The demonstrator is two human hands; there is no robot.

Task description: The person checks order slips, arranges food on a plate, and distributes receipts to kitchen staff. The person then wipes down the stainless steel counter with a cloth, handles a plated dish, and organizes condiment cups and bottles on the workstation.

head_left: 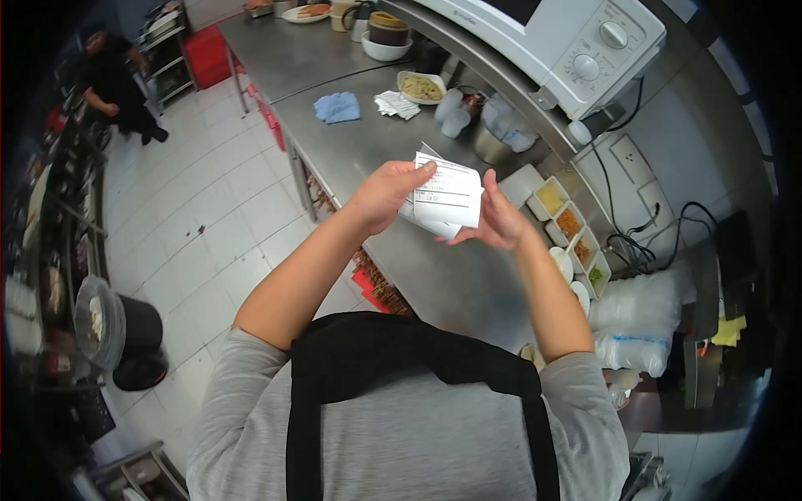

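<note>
My left hand is closed on the left edge of some printed paper slips, its thumb lying on top. At their right edge, my right hand has its fingers apart, with the thumb raised and the lower fingers partly behind the paper. The slips overlap and curl, above the steel counter. Behind them on the counter lie a blue cloth and a crumpled white cloth.
Small containers of toppings line the counter's right side, below a microwave on a shelf. A bowl of food stands farther back. A person is at the far left, beyond a bin.
</note>
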